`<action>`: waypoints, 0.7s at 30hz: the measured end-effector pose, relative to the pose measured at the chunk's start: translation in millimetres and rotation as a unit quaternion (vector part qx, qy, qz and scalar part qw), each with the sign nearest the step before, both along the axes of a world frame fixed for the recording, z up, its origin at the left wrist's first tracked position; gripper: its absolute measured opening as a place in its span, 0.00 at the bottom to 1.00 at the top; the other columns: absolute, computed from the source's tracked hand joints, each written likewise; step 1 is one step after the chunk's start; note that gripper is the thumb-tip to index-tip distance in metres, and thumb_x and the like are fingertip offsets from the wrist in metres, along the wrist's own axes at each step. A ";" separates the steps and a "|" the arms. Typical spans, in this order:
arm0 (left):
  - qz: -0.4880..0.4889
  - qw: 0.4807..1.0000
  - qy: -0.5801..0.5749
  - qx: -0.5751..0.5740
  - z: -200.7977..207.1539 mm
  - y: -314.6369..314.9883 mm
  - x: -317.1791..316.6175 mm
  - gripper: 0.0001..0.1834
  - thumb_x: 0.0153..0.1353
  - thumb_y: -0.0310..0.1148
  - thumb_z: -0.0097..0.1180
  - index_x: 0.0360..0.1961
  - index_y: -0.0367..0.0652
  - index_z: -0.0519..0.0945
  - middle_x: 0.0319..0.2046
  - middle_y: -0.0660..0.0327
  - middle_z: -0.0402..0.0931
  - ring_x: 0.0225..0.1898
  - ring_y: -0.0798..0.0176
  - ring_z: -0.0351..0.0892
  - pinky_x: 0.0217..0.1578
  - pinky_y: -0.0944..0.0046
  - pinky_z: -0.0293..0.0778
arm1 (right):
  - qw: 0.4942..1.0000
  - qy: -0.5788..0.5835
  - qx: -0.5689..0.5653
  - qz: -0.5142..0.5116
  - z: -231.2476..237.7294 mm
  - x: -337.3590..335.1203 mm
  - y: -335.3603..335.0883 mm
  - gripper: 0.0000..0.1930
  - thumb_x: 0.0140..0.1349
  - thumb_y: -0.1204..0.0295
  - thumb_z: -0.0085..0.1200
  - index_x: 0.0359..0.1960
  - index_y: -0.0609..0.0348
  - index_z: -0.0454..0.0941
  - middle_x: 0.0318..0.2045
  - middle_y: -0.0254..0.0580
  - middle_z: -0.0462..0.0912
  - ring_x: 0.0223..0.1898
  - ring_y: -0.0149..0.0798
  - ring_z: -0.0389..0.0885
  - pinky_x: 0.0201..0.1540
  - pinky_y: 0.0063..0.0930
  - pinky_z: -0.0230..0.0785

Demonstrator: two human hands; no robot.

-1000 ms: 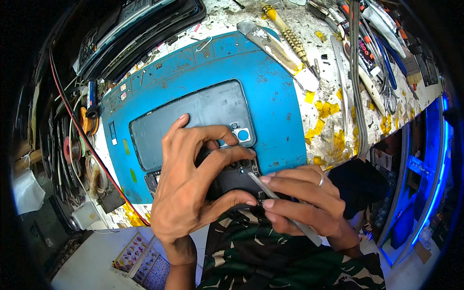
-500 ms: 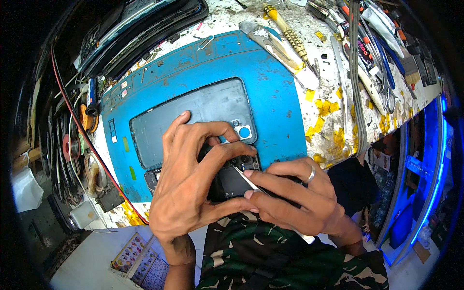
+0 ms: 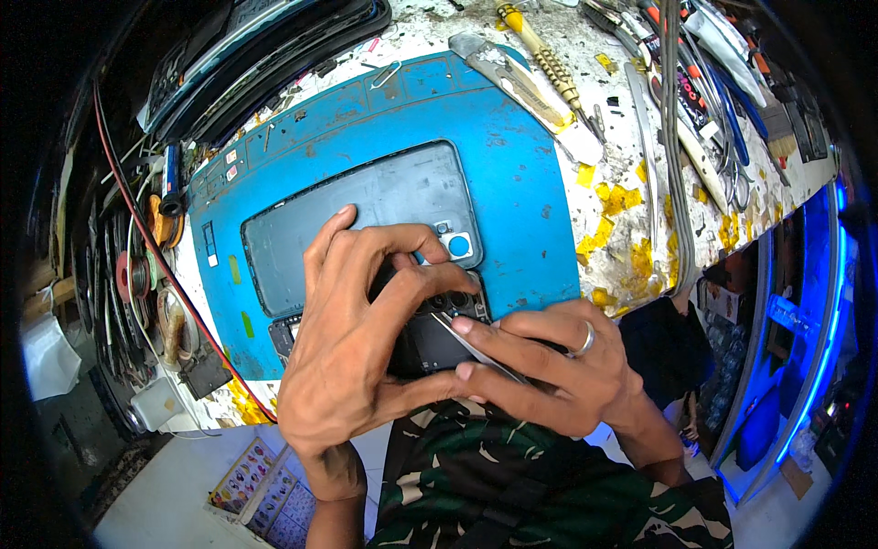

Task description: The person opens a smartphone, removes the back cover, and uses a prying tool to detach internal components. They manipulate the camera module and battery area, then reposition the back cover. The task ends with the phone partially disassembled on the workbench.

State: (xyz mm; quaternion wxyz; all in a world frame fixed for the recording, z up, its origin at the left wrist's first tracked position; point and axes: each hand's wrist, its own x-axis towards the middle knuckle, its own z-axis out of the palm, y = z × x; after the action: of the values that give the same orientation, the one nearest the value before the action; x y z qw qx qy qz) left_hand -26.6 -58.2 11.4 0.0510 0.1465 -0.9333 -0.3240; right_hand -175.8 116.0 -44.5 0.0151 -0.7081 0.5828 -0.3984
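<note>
My left hand (image 3: 352, 343) grips a black opened phone body (image 3: 437, 340) at the near edge of the blue work mat (image 3: 512, 183), its fingers curled over the top. My right hand (image 3: 549, 366), a ring on one finger, pinches a thin flat pry blade (image 3: 476, 352) whose tip lies on the phone just below the camera lenses. A dark grey phone back cover (image 3: 366, 215) with a small blue-ringed camera window lies flat on the mat just beyond my left fingers.
A utility knife (image 3: 517, 87) and a yellow-handled file (image 3: 540, 50) lie at the mat's far right. Pliers, tweezers and cables (image 3: 677, 119) crowd the right of the stained bench. Screens (image 3: 256, 64) are stacked at the far left; wire spools (image 3: 137, 274) at left.
My right hand has moved left and up, bringing the blade's tip onto the phone. My left fingers have closed further over the phone's top.
</note>
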 end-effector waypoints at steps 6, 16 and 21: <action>0.001 1.000 -0.004 -0.002 0.6 -0.2 -0.2 0.39 0.34 0.56 0.79 0.48 0.49 0.84 0.49 0.62 0.73 0.45 0.57 0.74 0.70 0.34 0.51 | 0.998 0.038 0.041 0.024 4.1 -6.5 3.3 0.15 0.61 0.59 0.68 0.49 0.41 0.84 0.54 0.33 0.87 0.44 0.30 0.82 0.39 0.24 0.69; -0.010 1.000 -0.007 -0.014 0.2 0.7 -0.4 0.41 0.26 0.50 0.82 0.47 0.45 0.83 0.47 0.56 0.75 0.54 0.51 0.76 0.71 0.33 0.50 | 0.993 0.093 -0.064 0.034 -16.8 -9.7 1.1 0.12 0.67 0.62 0.59 0.51 0.43 0.81 0.56 0.39 0.86 0.48 0.30 0.81 0.38 0.17 0.65; 0.012 1.000 0.004 -0.002 -1.1 2.9 -0.7 0.38 0.32 0.51 0.80 0.48 0.49 0.83 0.50 0.61 0.75 0.46 0.56 0.75 0.71 0.34 0.51 | 0.992 0.087 -0.089 0.039 -18.6 -10.6 -3.4 0.11 0.68 0.63 0.57 0.49 0.48 0.81 0.56 0.45 0.86 0.48 0.34 0.83 0.38 0.18 0.67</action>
State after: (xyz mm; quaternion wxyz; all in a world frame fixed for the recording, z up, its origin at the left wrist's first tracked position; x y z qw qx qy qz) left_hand -27.3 -55.3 10.3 0.0594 0.1564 -0.9318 -0.3221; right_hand -186.5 112.6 -63.1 -0.0827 -0.7608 0.5161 -0.3847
